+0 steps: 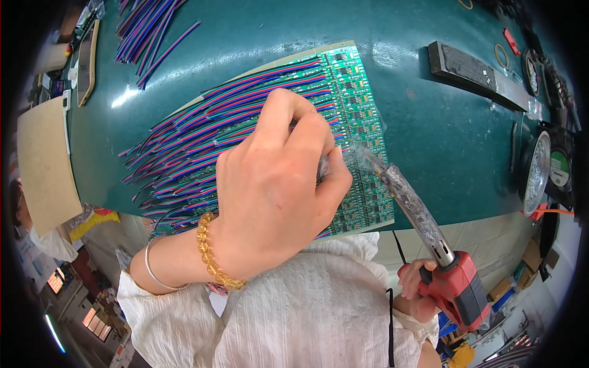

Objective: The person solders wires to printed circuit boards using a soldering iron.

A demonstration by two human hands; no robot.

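Observation:
A green circuit board panel [361,92] lies on the table, its right part packed with small components. Rows of multicoloured ribbon wires [202,132] run leftward from it. Over the panel, my left hand [282,165] is closed, fingers bent and tips pinched at the wire ends; the hand itself partly hides what is between them. My right hand [417,288], at the lower right, grips the red handle of a soldering gun [423,214]. Its long metal barrel slants up and left, and the tip is at the board just right of my left fingertips. Faint smoke shows near the tip.
More loose ribbon wires [144,34] lie at the far left of the green table [405,37]. A dark metal bar [472,72] rests at the far right. A round metal tin [537,172] and a spool [559,168] stand at the right edge, a tan sheet [48,165] at the left.

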